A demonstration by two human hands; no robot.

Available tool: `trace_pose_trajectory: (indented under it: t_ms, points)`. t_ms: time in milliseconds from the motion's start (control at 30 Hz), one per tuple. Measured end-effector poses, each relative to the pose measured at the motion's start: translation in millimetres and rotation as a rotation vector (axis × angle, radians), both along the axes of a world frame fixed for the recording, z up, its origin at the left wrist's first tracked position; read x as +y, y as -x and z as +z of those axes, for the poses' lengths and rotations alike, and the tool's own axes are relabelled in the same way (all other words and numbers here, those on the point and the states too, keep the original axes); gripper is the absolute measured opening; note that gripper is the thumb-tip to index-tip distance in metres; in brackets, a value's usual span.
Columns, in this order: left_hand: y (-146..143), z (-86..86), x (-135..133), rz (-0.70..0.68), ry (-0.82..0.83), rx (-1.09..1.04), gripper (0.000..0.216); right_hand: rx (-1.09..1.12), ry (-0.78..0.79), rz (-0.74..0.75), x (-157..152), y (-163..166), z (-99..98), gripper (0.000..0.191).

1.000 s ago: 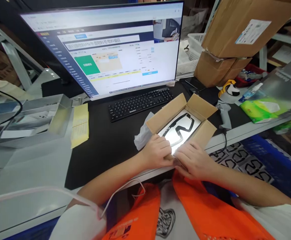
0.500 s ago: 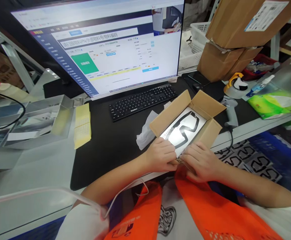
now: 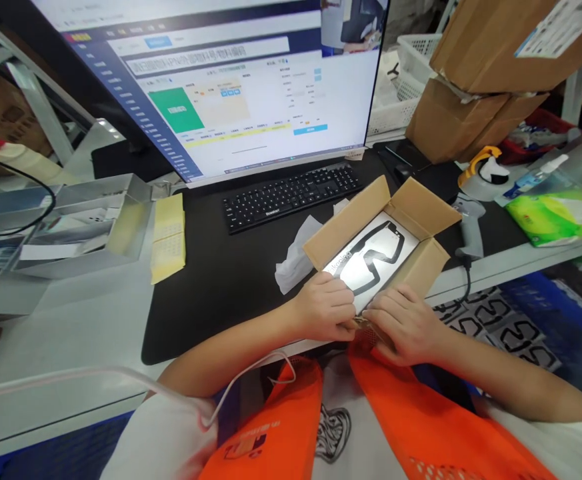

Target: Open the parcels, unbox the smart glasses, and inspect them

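Note:
An open cardboard box (image 3: 411,207) lies on the black desk mat (image 3: 221,287) near the desk's front edge, flaps standing up. Inside it lies a white package (image 3: 375,263) printed with black glasses. My left hand (image 3: 327,308) curls over the box's near edge, fingers on the package's near end. My right hand (image 3: 405,324) is pressed against the same near edge, fingers bent around the near flap. The two hands almost touch.
A black keyboard (image 3: 293,195) and a large monitor (image 3: 231,87) stand behind the box. White tissue (image 3: 295,257) lies left of the box. A handheld scanner (image 3: 468,223) and green pack (image 3: 545,217) are right. Stacked cartons (image 3: 475,73) stand back right, a metal tray (image 3: 81,220) at left.
The view has shifted slightly, so the box sits a little further right. Both hands have stayed at the box's near edge with almost no movement.

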State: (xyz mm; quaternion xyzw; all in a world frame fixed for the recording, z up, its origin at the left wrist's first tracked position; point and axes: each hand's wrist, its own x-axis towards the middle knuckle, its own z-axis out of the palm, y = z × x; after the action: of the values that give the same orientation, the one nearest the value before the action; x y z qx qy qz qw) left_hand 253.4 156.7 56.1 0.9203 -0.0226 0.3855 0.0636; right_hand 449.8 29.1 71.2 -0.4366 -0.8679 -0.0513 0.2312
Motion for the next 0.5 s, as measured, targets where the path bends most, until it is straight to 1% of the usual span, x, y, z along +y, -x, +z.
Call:
trace_pose_trajectory:
  t_ms: [100, 200, 433, 500]
  points:
    - [0, -3.8, 1, -0.012, -0.002, -0.023, 0.031, 0.028, -0.016, 0.007, 1, 1, -3.0, 0.025]
    - [0, -5.6, 2, 0.007, 0.0, -0.05, 0.03, 0.075, -0.048, 0.017, 3, 1, -7.7, 0.026]
    - [3, -4.1, 2, -0.004, -0.009, -0.059, 0.03, 0.08, -0.084, 0.022, 2, 0, -10.6, 0.028]
    - [6, -4.3, 5, -0.022, 0.023, -0.077, 0.028, 0.102, -0.103, 0.024, 0, -4, -11.8, 0.029]
